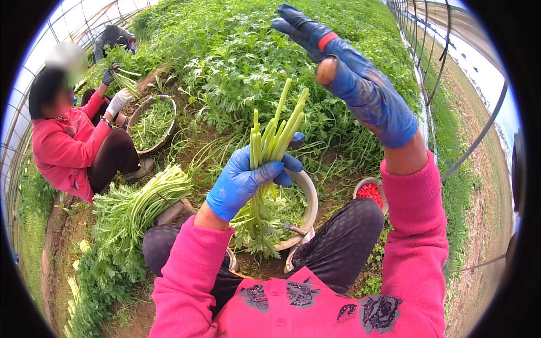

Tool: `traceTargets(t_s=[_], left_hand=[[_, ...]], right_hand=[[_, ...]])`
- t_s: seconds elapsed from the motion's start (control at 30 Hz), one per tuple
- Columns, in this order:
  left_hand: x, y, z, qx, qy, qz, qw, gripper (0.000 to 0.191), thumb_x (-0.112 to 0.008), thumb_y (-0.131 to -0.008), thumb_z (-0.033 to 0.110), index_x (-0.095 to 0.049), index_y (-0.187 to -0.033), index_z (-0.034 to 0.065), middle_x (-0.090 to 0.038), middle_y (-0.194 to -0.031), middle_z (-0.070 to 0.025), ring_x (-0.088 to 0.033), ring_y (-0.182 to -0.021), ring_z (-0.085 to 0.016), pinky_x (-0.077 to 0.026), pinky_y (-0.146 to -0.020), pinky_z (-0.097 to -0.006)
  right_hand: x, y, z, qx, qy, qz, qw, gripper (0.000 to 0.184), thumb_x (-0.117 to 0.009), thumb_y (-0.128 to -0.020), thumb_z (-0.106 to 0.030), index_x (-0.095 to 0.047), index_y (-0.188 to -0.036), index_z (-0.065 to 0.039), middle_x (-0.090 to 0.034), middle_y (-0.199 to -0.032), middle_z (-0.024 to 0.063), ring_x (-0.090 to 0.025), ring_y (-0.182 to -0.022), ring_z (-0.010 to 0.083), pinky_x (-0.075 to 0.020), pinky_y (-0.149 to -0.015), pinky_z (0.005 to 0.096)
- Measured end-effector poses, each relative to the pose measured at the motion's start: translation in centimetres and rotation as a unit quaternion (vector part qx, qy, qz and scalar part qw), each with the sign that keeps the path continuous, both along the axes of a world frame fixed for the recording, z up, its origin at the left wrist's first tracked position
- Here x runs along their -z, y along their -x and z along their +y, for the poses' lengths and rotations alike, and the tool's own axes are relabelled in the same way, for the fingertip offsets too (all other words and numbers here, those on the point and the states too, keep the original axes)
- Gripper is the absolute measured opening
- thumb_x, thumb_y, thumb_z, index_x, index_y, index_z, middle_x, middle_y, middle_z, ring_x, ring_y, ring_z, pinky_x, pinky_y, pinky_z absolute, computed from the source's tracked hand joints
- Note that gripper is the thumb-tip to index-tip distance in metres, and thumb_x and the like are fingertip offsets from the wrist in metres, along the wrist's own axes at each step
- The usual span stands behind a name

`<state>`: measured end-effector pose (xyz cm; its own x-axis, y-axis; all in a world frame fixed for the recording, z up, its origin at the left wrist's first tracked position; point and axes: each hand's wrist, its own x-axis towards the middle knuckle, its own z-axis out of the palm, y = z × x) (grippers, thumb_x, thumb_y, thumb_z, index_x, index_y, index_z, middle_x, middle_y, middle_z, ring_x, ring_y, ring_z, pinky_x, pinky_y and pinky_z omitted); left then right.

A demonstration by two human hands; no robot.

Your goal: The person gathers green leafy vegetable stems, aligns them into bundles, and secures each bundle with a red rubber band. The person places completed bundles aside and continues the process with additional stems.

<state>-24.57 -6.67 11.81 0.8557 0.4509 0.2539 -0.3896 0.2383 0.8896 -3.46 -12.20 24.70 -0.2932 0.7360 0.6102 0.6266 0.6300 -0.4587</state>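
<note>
My left hand (249, 177), in a blue glove, grips a small bunch of leafy green stalks (274, 135) with the cut ends up and the leaves hanging down. My right hand (359, 80) is raised at the upper right, away from the bunch. Its blue glove is soiled, a thumb tip is bare and a red band circles a finger; nothing shows in it. Below the bunch, between my knees, stands a round tub (312, 198) holding loose leaves. A small blade-like tool (294, 228) lies at its rim.
A large pile of cut greens (139, 207) lies at my left. A small bowl (360, 186) of red pieces stands by my right knee. A co-worker (72, 139) in red crouches beside another tub (173, 122); another person (112, 40) is farther back. Growing greens (253, 55) fill the front, beside greenhouse framing (444, 55).
</note>
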Motion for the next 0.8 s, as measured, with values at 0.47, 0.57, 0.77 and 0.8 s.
traceTargets(t_s=[0.47, 0.57, 0.77, 0.8], left_hand=[[0.6, 0.6, -0.4, 0.007, 0.001, 0.001, 1.0, 0.038, -0.063, -0.093, 0.022, -0.055, -0.124, 0.0007, -0.067, -0.108, -0.0126, -0.063, -0.084, -0.013, -0.052, -0.077, -0.0276], [0.8, 0.5, -0.3, 0.021, 0.009, -0.016, 1.0, 0.037, -0.063, -0.094, 0.022, -0.056, -0.123, 0.0005, -0.068, -0.107, -0.012, -0.063, -0.085, -0.013, -0.051, -0.076, -0.0276], [1.7, -0.1, -0.8, 0.044, 0.005, 0.001, 0.999, 0.036, -0.063, -0.094, 0.019, -0.056, -0.125, 0.0029, -0.067, -0.11, -0.0101, -0.064, -0.087, -0.013, -0.053, -0.078, -0.0279], [2.0, -0.4, -0.7, 0.048, -0.021, 0.016, 0.999, 0.036, -0.063, -0.094, 0.02, -0.056, -0.125, 0.0029, -0.067, -0.108, -0.0093, -0.064, -0.086, -0.013, -0.054, -0.077, -0.0281]], right_hand=[[0.2, 4.5, 1.7, -0.04, 0.114, -0.209, 0.97, 0.1, -0.048, -0.085, -0.073, -0.036, -0.14, 0.01, -0.054, -0.124, 0.0329, -0.055, -0.116, 0.0417, -0.045, -0.097, 0.0409], [0.7, 4.5, 1.7, 0.02, 0.08, -0.123, 0.989, 0.099, -0.047, -0.086, -0.073, -0.035, -0.141, 0.008, -0.057, -0.118, 0.0327, -0.058, -0.109, 0.0426, -0.0463, -0.094, 0.0426], [1.5, 4.4, 1.1, 0.018, 0.078, -0.247, 0.966, 0.092, -0.049, -0.088, -0.068, -0.038, -0.139, 0.008, -0.055, -0.123, 0.0322, -0.056, -0.114, 0.0426, -0.0458, -0.096, 0.0426], [1.2, 4.8, 1.0, 0.029, 0.025, -0.242, 0.969, 0.091, -0.049, -0.088, -0.066, -0.038, -0.138, 0.008, -0.054, -0.125, 0.0324, -0.055, -0.115, 0.0427, -0.0454, -0.097, 0.0427]])
